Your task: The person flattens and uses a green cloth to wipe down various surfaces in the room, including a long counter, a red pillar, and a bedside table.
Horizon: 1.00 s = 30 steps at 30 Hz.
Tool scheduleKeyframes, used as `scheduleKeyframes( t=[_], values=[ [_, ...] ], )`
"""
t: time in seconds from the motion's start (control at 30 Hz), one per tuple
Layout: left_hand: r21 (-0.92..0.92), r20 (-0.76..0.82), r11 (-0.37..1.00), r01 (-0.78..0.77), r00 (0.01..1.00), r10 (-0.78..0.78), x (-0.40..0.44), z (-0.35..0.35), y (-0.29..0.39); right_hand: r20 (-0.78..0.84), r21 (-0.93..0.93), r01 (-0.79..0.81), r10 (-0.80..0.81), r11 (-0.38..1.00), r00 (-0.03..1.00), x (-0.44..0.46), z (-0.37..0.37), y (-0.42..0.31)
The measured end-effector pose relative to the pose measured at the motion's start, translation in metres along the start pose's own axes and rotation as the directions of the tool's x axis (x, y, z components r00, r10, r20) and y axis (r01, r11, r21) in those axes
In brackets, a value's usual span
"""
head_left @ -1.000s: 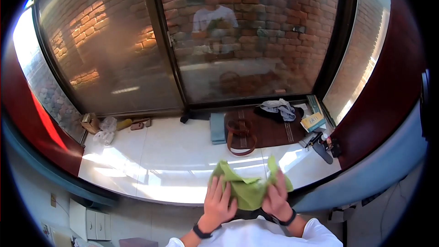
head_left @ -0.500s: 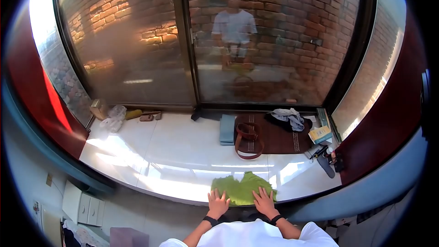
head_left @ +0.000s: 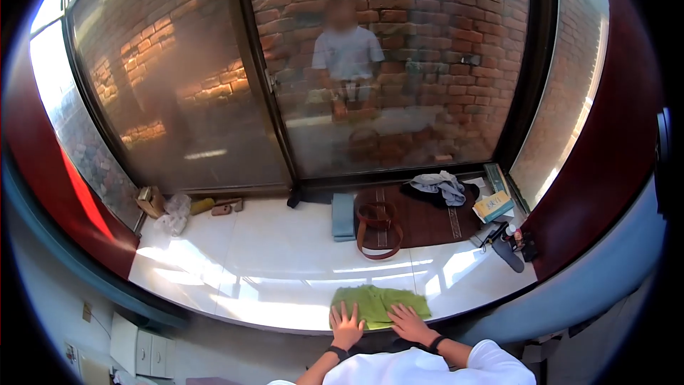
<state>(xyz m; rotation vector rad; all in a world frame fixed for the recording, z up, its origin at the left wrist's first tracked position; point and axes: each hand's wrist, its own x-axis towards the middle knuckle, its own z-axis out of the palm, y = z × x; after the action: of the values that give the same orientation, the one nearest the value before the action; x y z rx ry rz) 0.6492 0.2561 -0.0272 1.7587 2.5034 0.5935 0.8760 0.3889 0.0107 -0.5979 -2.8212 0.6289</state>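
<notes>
A green cloth (head_left: 374, 305) lies spread on the front edge of the white sill (head_left: 278, 242), somewhat wrinkled and with a fuzzy far edge. On its near left corner rests my left hand (head_left: 347, 328), fingers spread and pointing away from me. My right hand (head_left: 411, 322) lies flat over the cloth's near right part, its fingers angled to the left. Both palms face down, and neither hand grips the fabric. Dark bands circle both wrists.
Behind the cloth are a brown mat (head_left: 427, 224), a coiled brown belt (head_left: 377, 232) and a folded light blue cloth (head_left: 343, 217). Crumpled clothes (head_left: 442, 187), books (head_left: 493, 207) and small bottles stand right. Plastic bags (head_left: 173, 215) lie far left, by the window.
The green cloth, held up in both hands a second ago, now lies on the sill. Since half a second ago its far edge has become straighter, and my right hand has turned leftward.
</notes>
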Motion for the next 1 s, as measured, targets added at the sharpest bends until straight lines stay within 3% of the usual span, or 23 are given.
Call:
scheduleKeyframes(
  t=[0.13, 0.2, 0.33, 0.4, 0.5, 0.53, 0.6, 0.73, 0.8, 0.93, 1.0],
  values=[
    [0.095, 0.041, 0.996, 0.000, 0.999, -0.004, -0.001, 0.010, 0.009, 0.015, -0.032, -0.080, 0.081, 0.996, 0.997, -0.013, -0.025, 0.030],
    [0.063, 0.104, 0.987, 0.146, 0.983, -0.152, 0.016, 0.020, 0.024, -0.061, -0.066, -0.139, 0.135, 0.988, 0.989, 0.002, -0.023, 0.049],
    [0.107, 0.083, 0.967, 0.232, 0.967, -0.241, 0.058, 0.046, 0.054, -0.163, -0.038, -0.242, 0.233, 0.969, 0.959, 0.046, -0.017, 0.063],
    [0.139, 0.099, 0.967, 0.213, 0.969, -0.228, 0.064, 0.042, 0.071, -0.080, -0.101, -0.251, 0.244, 0.963, 0.967, 0.049, -0.011, 0.065],
    [0.103, 0.244, 0.994, 0.023, 0.968, -0.048, 0.052, 0.047, 0.085, 0.094, -0.047, -0.083, 0.087, 0.995, 0.992, 0.019, -0.023, 0.074],
    [0.228, 0.365, 0.972, -0.052, 0.930, -0.036, 0.045, 0.044, 0.094, 0.068, -0.022, -0.021, 0.022, 1.000, 0.997, 0.000, -0.026, 0.083],
    [0.028, 0.260, 0.999, -0.041, 0.965, 0.032, 0.025, 0.052, 0.107, 0.108, 0.048, -0.029, 0.023, 0.998, 0.994, -0.037, -0.041, 0.103],
    [0.016, 0.234, 0.998, 0.067, 0.970, -0.069, 0.036, 0.071, 0.140, 0.141, 0.013, -0.152, 0.149, 0.988, 0.979, -0.064, -0.074, 0.154],
    [-0.072, 0.049, 0.993, 0.095, 0.995, -0.091, 0.055, 0.089, 0.153, 0.059, -0.005, -0.235, 0.235, 0.972, 0.970, -0.057, -0.086, 0.170],
    [-0.065, 0.018, 0.990, 0.127, 0.992, -0.126, 0.100, 0.106, 0.183, -0.040, 0.043, -0.362, 0.364, 0.931, 0.931, -0.012, -0.081, 0.174],
    [-0.015, 0.055, 0.988, 0.152, 0.987, -0.151, 0.107, 0.111, 0.192, -0.006, 0.016, -0.360, 0.360, 0.933, 0.933, -0.002, -0.066, 0.169]
  ],
)
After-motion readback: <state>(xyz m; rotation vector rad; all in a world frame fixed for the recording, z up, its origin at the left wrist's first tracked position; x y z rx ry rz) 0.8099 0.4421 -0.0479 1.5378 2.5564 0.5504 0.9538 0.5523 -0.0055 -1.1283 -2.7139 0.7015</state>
